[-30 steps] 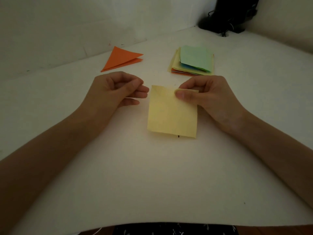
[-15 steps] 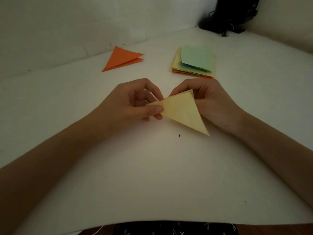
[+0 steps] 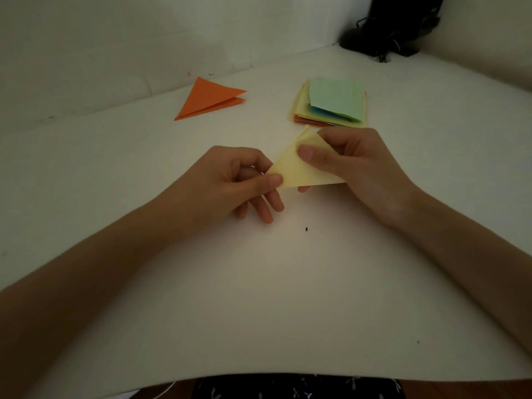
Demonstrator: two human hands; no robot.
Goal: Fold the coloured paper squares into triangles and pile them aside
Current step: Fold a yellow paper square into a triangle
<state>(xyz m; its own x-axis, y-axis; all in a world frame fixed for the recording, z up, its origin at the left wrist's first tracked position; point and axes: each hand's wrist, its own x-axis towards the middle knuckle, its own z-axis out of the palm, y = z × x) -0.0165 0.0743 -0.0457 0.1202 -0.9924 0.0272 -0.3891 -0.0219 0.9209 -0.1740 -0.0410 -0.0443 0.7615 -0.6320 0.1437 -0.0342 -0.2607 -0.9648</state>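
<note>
A pale yellow paper (image 3: 293, 168), folded into a triangle, is held just above the white table between both hands. My left hand (image 3: 244, 182) pinches its left corner between thumb and forefinger. My right hand (image 3: 351, 165) pinches the upper right part, thumb on top. Behind my right hand lies a stack of coloured paper squares (image 3: 331, 103) with a light green sheet on top. An orange folded triangle (image 3: 208, 97) lies flat at the back left.
The white table (image 3: 259, 283) ends in walls at the back and right. A black object with cables (image 3: 391, 27) stands in the far right corner. A tiny dark speck (image 3: 307, 229) lies on the table below my hands.
The flat yellow square has been folded corner to corner into a triangle. My left hand came over and took its left corner; the triangle has turned so its long edge lies lower.
</note>
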